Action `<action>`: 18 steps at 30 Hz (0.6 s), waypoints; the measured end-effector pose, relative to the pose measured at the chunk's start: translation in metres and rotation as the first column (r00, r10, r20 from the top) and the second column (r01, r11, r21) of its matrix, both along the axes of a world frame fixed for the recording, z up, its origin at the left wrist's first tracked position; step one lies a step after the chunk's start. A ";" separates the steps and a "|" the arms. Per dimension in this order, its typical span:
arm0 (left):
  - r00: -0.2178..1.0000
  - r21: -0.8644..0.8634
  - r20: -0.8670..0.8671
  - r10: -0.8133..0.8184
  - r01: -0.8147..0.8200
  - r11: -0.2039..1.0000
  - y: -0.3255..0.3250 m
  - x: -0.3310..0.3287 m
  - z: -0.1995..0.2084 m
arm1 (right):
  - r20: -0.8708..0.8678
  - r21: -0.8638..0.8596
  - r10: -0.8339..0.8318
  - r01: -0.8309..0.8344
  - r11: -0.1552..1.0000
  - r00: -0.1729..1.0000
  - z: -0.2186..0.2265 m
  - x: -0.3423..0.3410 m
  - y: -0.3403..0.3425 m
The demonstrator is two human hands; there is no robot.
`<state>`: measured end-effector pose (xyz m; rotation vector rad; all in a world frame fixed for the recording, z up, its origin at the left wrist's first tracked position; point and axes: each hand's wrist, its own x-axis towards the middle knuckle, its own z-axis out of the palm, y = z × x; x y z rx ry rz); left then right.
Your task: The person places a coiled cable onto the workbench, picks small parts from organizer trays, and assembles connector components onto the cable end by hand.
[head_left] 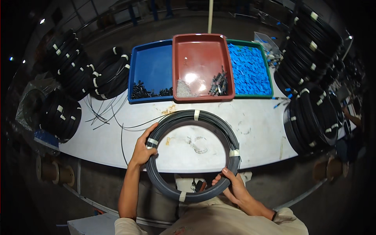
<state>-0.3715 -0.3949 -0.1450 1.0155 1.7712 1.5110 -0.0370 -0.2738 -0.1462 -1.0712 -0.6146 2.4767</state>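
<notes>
Between my hands is a large coil of dark cable, bound at several spots with pale tape. It is held tilted, its far part over the white table and its near part past the front edge. My left hand grips the coil's left side at a tape band, fingers wrapped round it. At the lower right, my right hand is closed on the coil with the thumb on top. Loose cable ends trail from the coil's far left side across the table.
Behind the coil stand a blue tray with black parts, a red tray with clear and dark pieces, and a green tray full of blue pieces. Stacked cable coils flank the white table, on the left and right.
</notes>
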 end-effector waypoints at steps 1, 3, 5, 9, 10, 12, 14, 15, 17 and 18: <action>0.999 -0.020 -0.014 -0.035 0.035 0.999 0.005 0.002 0.001 | 0.001 -0.002 -0.017 0.017 1.000 1.000 -0.001 0.008 -0.004; 0.997 -0.032 -0.021 -0.075 0.074 0.997 0.014 0.007 0.000 | -0.049 -0.010 0.028 -0.029 1.000 0.998 -0.003 0.021 -0.011; 0.982 -0.098 -0.021 -0.187 0.184 0.978 0.021 0.001 -0.009 | -0.086 -0.025 0.037 -0.039 0.999 0.996 -0.020 0.031 -0.015; 0.951 -0.093 -0.133 -0.278 0.268 0.959 0.040 0.002 -0.006 | -0.130 -0.063 0.060 -0.069 0.996 0.990 -0.041 0.044 -0.011; 0.956 -0.143 -0.126 -0.267 0.249 0.958 0.040 0.005 -0.005 | -0.134 -0.071 0.063 -0.072 0.995 0.989 -0.043 0.044 -0.008; 0.956 -0.123 -0.109 -0.272 0.259 0.958 0.040 0.007 -0.008 | -0.160 -0.078 0.102 -0.116 0.990 0.982 -0.047 0.047 -0.004; 0.956 -0.130 -0.114 -0.270 0.255 0.958 0.044 0.007 -0.006 | -0.176 -0.073 0.123 -0.137 0.988 0.977 -0.047 0.047 0.000; 0.963 -0.141 -0.091 -0.252 0.238 0.961 0.045 0.008 -0.004 | -0.165 -0.044 0.174 -0.184 0.982 0.971 -0.045 0.048 0.001; 0.970 -0.152 -0.065 -0.234 0.222 0.963 0.045 0.011 -0.004 | -0.150 -0.016 0.226 -0.231 0.973 0.963 -0.045 0.052 0.000; 0.963 -0.137 -0.124 -0.239 0.222 0.966 0.046 0.009 -0.006 | -0.098 0.035 0.270 -0.268 0.963 0.958 -0.049 0.053 0.001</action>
